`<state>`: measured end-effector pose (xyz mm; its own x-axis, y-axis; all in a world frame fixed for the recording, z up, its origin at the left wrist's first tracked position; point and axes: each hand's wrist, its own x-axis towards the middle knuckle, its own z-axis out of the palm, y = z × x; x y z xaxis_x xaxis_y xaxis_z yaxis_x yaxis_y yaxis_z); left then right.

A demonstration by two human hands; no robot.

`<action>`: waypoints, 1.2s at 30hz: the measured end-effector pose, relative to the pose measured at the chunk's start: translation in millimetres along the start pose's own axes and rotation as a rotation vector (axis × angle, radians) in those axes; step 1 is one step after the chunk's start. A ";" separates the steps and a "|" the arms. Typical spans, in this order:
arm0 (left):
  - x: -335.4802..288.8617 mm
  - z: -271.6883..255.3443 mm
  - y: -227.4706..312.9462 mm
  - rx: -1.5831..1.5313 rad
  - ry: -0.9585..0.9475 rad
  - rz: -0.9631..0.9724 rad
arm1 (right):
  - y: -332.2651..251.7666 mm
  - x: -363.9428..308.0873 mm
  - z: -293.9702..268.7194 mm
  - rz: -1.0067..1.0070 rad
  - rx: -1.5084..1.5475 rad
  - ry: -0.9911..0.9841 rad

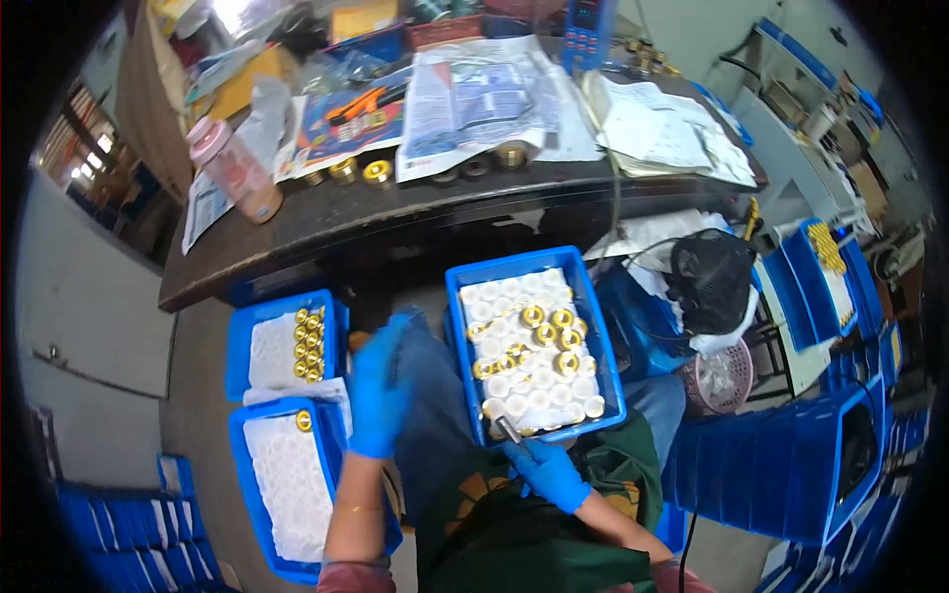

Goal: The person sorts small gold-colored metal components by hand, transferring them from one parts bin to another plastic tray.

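In my lap rests a blue tray (457,336) with rows of white-topped round pieces (539,399) and several loose brass ring-shaped fittings (566,363) on top. My right hand (552,476), in a blue glove, is closed around a slim grey metal cylindrical tool (509,431) at the tray's near edge. My left hand (381,390), also gloved in blue, is raised between this tray and the trays at left. Motion smears its fingers, so I cannot make out whether it holds anything. Beside it, a single brass fitting (303,422) lies at the corner of the lower left tray.
At left stand an upper blue tray (237,348) with brass fittings in rows and a lower blue tray (254,514) with white-topped pieces. Ahead, a dark table (425,206) carries papers, a pink-lidded bottle (232,168) and brass rings. A blue bin (761,460) and pink basket (727,381) flank my right.
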<state>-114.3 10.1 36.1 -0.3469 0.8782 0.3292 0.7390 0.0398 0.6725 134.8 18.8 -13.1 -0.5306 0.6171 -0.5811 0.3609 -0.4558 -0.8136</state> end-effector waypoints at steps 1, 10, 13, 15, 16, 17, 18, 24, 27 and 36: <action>20.2 30.2 16.1 0.078 -0.212 0.043 | -1.6 -0.9 -3.1 -0.024 -0.026 -0.004; 62.1 221.7 -6.4 0.599 -0.386 0.465 | 12.0 -13.0 -15.8 -0.071 0.032 0.041; 70.7 223.5 -21.1 0.515 -0.580 0.300 | 11.2 -14.4 -22.4 -0.091 0.037 0.059; 59.7 213.8 -27.8 0.214 -0.456 0.097 | 9.2 -11.7 -26.1 -0.053 0.097 0.066; 51.9 207.5 -31.8 -0.083 -0.314 -0.117 | 10.5 -7.5 -27.2 -0.054 0.098 0.061; 43.6 205.5 -37.9 -0.409 -0.247 -0.330 | 13.8 -0.6 -28.6 -0.076 0.078 0.069; 36.4 199.8 -34.3 -0.411 -0.250 -0.331 | 13.9 4.6 -30.1 -0.094 0.060 0.085; -12.6 132.6 39.2 -1.212 -0.487 -0.492 | -3.0 13.3 -23.4 -0.211 0.089 0.124; -21.8 109.0 67.1 -1.447 -0.534 -0.733 | -9.3 9.6 -14.6 -0.198 0.212 0.136; -44.7 96.5 88.0 -1.041 -0.277 -0.634 | 13.8 8.5 -7.7 -0.682 -0.765 0.656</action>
<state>22.0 20.4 16.6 -0.2481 0.9179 -0.3098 -0.3652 0.2075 0.9075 141.2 22.7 -29.4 -0.3792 0.8906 0.2512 0.6359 0.4480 -0.6284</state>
